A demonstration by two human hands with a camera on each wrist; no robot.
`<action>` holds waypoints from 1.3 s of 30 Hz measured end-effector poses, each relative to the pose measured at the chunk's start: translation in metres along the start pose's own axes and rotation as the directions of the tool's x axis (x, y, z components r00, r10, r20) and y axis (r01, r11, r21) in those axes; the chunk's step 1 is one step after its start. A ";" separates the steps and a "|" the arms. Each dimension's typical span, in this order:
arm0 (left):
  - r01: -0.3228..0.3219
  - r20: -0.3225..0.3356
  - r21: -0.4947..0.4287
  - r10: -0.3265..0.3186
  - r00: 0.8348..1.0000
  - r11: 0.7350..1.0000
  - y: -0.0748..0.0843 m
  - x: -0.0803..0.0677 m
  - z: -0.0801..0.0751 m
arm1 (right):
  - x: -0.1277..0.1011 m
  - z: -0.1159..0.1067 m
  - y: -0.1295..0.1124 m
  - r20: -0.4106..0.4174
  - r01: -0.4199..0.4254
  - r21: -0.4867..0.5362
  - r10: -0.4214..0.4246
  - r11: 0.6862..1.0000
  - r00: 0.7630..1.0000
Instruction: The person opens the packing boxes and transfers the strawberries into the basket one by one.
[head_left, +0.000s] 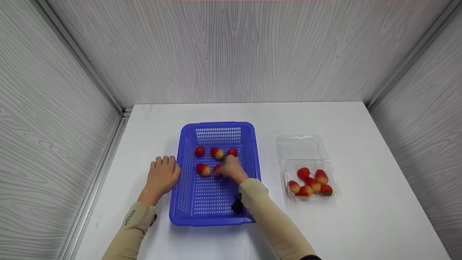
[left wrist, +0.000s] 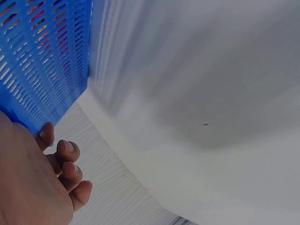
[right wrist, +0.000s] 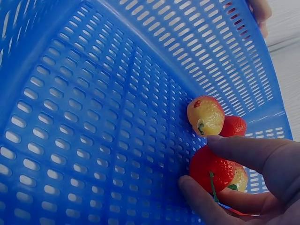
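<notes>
My right hand reaches down into a blue perforated plastic basket. In the right wrist view its thumb and fingers pinch a red strawberry with a thin green stem, close to the basket floor. Other strawberries lie around it, among them a red-and-yellow one, one at the left wall and one farther back. My left hand is at the basket's left side, thumb next to the rim. Its fingers are loosely bent and hold nothing in the left wrist view.
Right of the basket, a clear plastic clamshell box stands with its lid folded back, several strawberries inside. A dark round object shows under the right sleeve. Grey wood-grain panels enclose the white table.
</notes>
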State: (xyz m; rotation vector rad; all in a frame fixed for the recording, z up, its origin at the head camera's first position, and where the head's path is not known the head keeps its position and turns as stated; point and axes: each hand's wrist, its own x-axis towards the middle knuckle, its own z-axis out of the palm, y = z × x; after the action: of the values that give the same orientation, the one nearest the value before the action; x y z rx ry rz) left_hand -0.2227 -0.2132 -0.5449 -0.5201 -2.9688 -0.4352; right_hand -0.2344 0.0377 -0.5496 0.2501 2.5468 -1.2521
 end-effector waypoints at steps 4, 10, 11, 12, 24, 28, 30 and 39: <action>-0.003 -0.002 -0.002 0.003 1.000 1.000 0.000 0.001 0.000 | -0.003 -0.001 -0.002 -0.015 0.016 -0.031 -0.016 0.999 1.000; -0.005 -0.005 -0.001 0.005 1.000 1.000 -0.001 0.001 0.001 | -0.006 -0.002 -0.002 -0.009 0.015 -0.006 -0.015 1.000 1.000; -0.006 -0.006 0.000 0.006 1.000 1.000 -0.001 0.001 0.001 | -0.006 -0.001 -0.002 -0.008 0.017 -0.001 -0.017 1.000 1.000; -0.006 -0.006 0.002 0.006 1.000 1.000 -0.001 0.001 0.001 | -0.006 -0.001 -0.002 -0.006 0.018 0.001 -0.018 1.000 1.000; -0.021 -0.042 0.007 0.021 0.999 1.000 -0.001 -0.002 0.001 | -0.008 0.001 0.000 0.003 0.092 -0.026 -0.092 0.995 0.996; -0.007 -0.015 0.005 0.007 1.000 1.000 0.000 -0.003 0.001 | -0.007 0.002 0.002 0.004 0.069 -0.021 -0.069 0.997 0.998; -0.002 -0.009 0.005 0.002 1.000 1.000 0.000 -0.002 0.001 | -0.007 0.001 0.002 0.007 0.063 -0.011 -0.063 0.998 0.998; 0.005 0.007 -0.004 -0.005 1.000 1.000 0.001 -0.001 -0.002 | -0.009 -0.002 0.000 -0.023 0.040 -0.061 -0.042 0.997 0.999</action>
State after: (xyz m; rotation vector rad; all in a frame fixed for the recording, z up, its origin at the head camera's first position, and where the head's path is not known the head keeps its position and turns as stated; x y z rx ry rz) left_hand -0.2216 -0.2126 -0.5427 -0.5157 -2.9772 -0.4408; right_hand -0.2261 0.0393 -0.5451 0.2024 2.6187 -1.1907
